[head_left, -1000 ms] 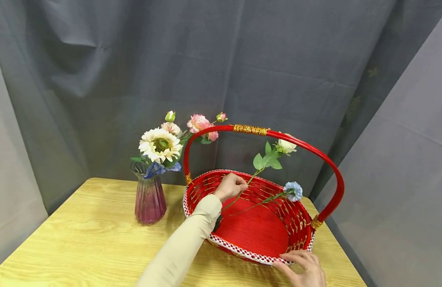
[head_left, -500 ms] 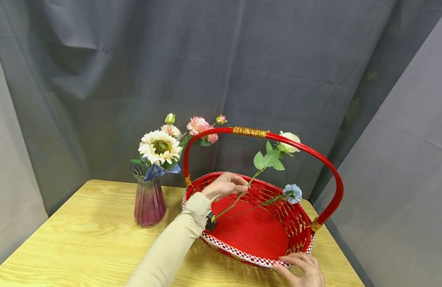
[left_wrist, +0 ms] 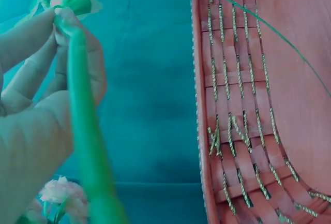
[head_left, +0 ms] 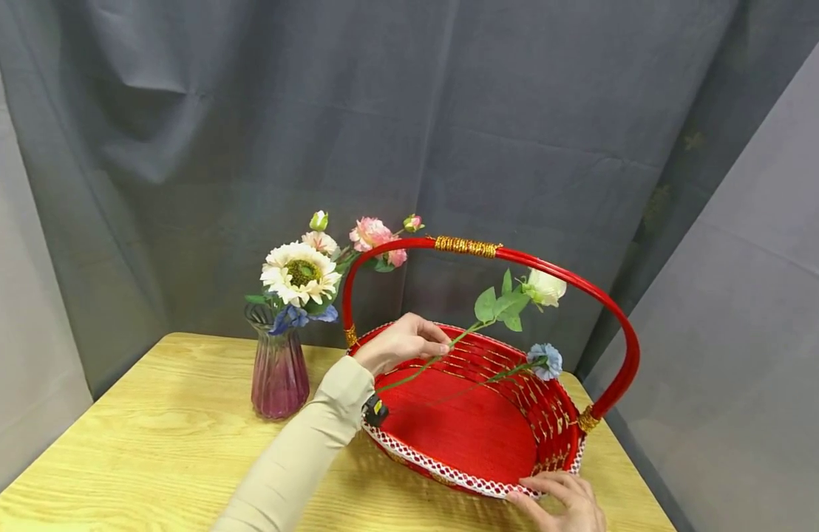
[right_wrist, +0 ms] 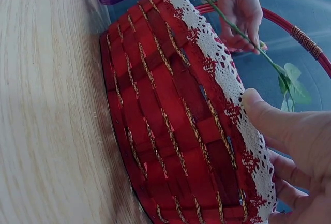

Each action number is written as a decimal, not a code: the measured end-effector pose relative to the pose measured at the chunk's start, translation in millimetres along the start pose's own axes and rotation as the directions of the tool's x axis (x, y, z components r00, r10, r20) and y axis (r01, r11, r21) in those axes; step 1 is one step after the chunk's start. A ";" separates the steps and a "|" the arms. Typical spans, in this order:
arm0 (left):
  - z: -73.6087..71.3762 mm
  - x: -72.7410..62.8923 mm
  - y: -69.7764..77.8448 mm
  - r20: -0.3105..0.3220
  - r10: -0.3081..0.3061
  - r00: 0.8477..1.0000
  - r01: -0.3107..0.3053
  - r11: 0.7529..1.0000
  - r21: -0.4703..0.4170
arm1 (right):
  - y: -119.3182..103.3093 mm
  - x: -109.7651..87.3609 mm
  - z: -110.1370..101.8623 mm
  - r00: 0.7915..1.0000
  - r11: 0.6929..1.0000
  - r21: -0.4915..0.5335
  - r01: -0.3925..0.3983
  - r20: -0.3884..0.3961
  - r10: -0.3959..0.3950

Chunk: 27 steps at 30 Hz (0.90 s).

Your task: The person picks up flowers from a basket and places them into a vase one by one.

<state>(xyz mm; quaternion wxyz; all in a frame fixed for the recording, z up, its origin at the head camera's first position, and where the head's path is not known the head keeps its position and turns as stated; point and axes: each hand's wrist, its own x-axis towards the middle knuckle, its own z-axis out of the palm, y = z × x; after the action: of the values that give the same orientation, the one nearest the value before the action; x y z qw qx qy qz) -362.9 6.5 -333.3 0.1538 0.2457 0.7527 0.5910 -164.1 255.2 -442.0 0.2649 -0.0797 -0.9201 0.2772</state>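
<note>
In the head view my left hand [head_left: 404, 344] pinches the green stem of a white rose [head_left: 545, 287] between thumb and fingertips, above the red woven basket [head_left: 459, 436]. The rose leans to the right, its bloom just beneath the arched handle [head_left: 582, 284]. Its stem [left_wrist: 85, 125] runs back past my palm in the left wrist view. My right hand [head_left: 564, 501] holds the basket's white lace rim [right_wrist: 222, 63] at the near right, thumb on one side and fingers on the other. A blue flower [head_left: 545, 362] lies in the basket, its bloom at the right back rim.
Left of the basket stands a ribbed purple glass vase [head_left: 280, 373]. It holds a cream daisy-like flower [head_left: 301, 273], pink blooms [head_left: 371, 233] and blue petals [head_left: 293, 318]. Both stand on a wooden table [head_left: 150, 443] before a grey curtain [head_left: 250, 133].
My left hand has drawn a little to the left, and the rose has tilted lower, its bloom moving right and down. My right hand stays on the rim.
</note>
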 end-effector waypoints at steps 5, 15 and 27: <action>-4.6 -16.2 -3.8 -0.017 0.010 1.000 -0.009 0.998 0.069 | 0.3 -0.4 -1.0 1.000 1.000 0.003 -0.018 0.019 0.018; -19.9 -49.7 -15.0 -0.069 0.064 0.996 -0.049 0.979 0.196 | -1.6 -0.4 -3.4 0.997 0.999 0.003 -0.052 0.059 0.051; -33.6 -85.8 -27.1 -0.123 0.113 0.986 -0.093 0.983 0.161 | 0.9 -1.3 0.5 1.000 1.000 0.001 0.003 -0.014 -0.003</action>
<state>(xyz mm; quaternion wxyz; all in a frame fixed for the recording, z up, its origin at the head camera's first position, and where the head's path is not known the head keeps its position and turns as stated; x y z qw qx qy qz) -314.2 -73.1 -356.0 0.0536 0.2562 0.7910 0.5530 -163.2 255.3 -443.4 0.2719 -0.0804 -0.9182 0.2766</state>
